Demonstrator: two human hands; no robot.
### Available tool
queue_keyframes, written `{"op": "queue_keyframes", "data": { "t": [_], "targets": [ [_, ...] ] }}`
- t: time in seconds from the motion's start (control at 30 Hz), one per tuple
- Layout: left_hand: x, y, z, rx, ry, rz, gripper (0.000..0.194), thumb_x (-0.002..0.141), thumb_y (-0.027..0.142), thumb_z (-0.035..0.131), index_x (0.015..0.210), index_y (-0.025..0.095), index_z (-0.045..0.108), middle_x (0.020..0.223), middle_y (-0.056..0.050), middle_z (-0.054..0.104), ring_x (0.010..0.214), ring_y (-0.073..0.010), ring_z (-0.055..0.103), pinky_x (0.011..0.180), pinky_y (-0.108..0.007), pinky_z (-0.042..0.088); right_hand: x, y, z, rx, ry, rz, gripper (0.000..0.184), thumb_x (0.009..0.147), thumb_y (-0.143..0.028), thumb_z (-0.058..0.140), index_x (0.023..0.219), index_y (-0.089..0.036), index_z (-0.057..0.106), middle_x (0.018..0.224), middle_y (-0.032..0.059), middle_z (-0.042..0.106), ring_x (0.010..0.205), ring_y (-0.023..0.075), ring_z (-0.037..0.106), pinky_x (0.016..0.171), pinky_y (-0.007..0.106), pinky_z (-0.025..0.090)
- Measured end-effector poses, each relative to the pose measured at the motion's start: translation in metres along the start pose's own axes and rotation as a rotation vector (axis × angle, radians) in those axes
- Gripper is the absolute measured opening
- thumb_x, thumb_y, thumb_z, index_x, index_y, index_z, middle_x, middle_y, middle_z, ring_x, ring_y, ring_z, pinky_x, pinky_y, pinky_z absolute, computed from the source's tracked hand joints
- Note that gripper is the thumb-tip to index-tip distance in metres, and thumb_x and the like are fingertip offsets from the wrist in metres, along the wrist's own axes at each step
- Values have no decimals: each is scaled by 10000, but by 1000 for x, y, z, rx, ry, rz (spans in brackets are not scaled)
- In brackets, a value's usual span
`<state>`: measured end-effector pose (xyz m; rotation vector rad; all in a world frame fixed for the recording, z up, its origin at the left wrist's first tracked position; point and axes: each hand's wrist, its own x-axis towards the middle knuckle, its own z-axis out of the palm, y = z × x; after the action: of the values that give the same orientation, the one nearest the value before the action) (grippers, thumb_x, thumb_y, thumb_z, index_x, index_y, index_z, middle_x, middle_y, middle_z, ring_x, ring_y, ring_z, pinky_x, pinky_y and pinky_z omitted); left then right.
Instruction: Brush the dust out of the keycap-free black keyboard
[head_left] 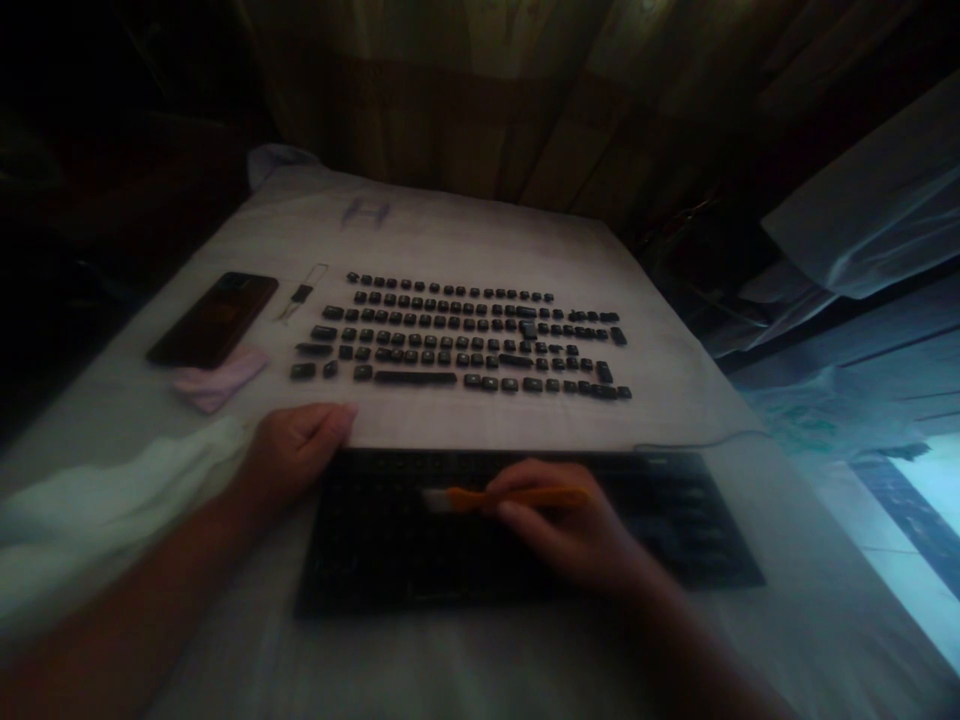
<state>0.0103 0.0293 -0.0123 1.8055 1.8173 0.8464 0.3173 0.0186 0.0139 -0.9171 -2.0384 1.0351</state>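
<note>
A black keyboard base [420, 560] with its keycaps off lies in front of me, blurred and dark. My right hand [559, 515] is closed around the orange handle of a small paintbrush [469, 498]. The pale bristles point left over the middle of the base; whether they touch it I cannot tell. My left hand [296, 450] rests at the base's upper left corner, fingers curled in and thumb pressed against them. What it grips, if anything, is hidden. Beyond both hands, the loose black keycaps [465, 325] lie in rows, including a long spacebar [416, 378].
On the left of the white-covered table [480, 425] lie a dark smartphone [217, 318], a pink cloth [220, 378], a wire keycap puller [302, 292] and crumpled white fabric [127, 490]. A cable [705, 443] runs off right from the base. Curtains [480, 120] hang behind.
</note>
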Motion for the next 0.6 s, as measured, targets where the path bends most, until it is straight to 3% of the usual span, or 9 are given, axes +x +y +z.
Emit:
{"op": "queue_keyframes", "data": {
  "t": [0.6],
  "targets": [
    [-1,3,0,-7,-5,-22,444,872,481,442,511,223,465,470,27,468,477,-130,465,522,-268,391,-1,0,3,-65,-16,-49,104,920,-191,627,930,-205,730,796,15,797,663,134,750,621,206,569]
  ]
}}
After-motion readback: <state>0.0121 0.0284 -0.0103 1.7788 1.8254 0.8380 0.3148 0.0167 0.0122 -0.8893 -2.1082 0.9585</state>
